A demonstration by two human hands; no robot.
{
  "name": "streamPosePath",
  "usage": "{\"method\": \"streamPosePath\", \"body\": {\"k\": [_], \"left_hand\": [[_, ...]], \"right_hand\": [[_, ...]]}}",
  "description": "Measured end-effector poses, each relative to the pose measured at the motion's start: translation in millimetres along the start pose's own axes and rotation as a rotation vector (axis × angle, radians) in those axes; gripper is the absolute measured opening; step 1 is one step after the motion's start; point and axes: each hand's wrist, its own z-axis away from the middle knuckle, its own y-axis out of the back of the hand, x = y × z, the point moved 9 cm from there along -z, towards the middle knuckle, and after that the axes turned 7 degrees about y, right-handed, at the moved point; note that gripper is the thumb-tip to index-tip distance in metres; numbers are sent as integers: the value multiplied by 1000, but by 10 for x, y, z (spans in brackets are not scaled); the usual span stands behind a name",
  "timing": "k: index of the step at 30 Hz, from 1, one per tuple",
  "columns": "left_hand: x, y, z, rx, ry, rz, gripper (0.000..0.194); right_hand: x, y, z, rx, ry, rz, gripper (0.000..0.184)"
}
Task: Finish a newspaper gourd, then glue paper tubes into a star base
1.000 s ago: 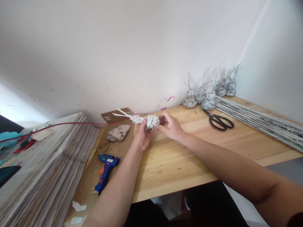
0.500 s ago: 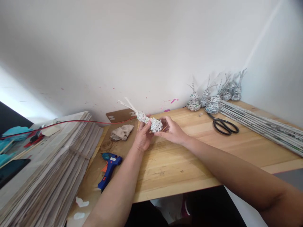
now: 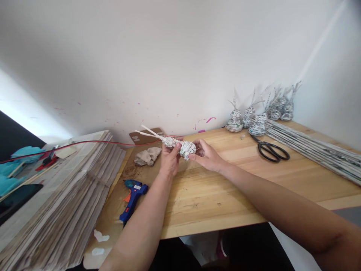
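Observation:
A small woven paper figure (image 3: 187,149), pear-shaped with two thin paper sticks poking out of its narrow end, is held above the table on its side. My left hand (image 3: 170,160) wraps round its narrow middle, thumb on top. At its wide round end, my right hand (image 3: 206,155) has thumb and fingers closed against the base; part of those fingers is hidden behind it. Left of my left forearm, a blue glue gun (image 3: 133,199) with a lit red dot lies on a brown board. Behind it is a crumpled beige cloth (image 3: 147,156).
Several similar woven figures (image 3: 234,121) stand at the back right, beside long rolled paper sticks (image 3: 313,150). Black scissors (image 3: 272,150) lie in front of them. A tall newspaper stack (image 3: 81,195) fills the left, with a phone (image 3: 21,199) on it. A red cord (image 3: 113,142) crosses behind.
The woven figure has turned slightly, its sticks now tipping lower and further left. Both hands keep their hold. The whole view has shifted a little.

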Motion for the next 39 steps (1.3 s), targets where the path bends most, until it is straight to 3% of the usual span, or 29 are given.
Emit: {"method": "streamPosePath", "body": {"k": [5, 11, 16, 20, 27, 32, 35, 39], "left_hand": [[13, -73, 17, -104, 57, 17, 51], [111, -26, 12, 17, -115, -134, 55], [133, -12, -11, 4, -177, -222, 46], [50, 18, -34, 0, -101, -321, 47], [-44, -15, -43, -36, -108, -543, 39], [-127, -9, -47, -54, -40, -544, 37], [-115, 2, -33, -46, -10, -521, 49], [-62, -1, -13, -50, -45, -548, 67]], "right_hand": [[56, -44, -13, 25, -68, -221, 48], [129, -72, -4, 22, -154, -278, 49], [38, 28, -9, -6, -68, 28, 49], [-25, 78, -11, -3, -4, 238, 55], [-56, -3, -26, -95, 120, 594, 49], [-31, -16, -20, -112, 118, 628, 53], [-50, -10, -7, -94, 143, 592, 65], [-62, 5, -1, -78, 161, 536, 64]]}}
